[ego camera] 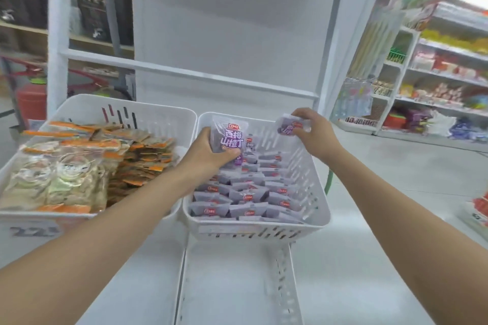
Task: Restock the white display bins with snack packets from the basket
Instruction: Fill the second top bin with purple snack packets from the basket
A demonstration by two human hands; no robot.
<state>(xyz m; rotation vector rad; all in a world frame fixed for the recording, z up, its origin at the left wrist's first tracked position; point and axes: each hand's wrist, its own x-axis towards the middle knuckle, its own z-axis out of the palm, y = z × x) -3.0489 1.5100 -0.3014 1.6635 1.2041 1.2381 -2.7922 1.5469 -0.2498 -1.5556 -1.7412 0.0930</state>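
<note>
The white shelf carries two bins side by side. The left bin is full of orange packets, so a purple one dropped there lands in the wrong place. The right bin holds the purple packets in neat rows, and a rough push may knock those rows over. Your left hand grips a tall purple packet standing up at the back left of this bin, fingers curled around it. Your right hand pinches a small purple packet just over the back right rim. If you let go there, it may fall outside onto the floor.
</note>
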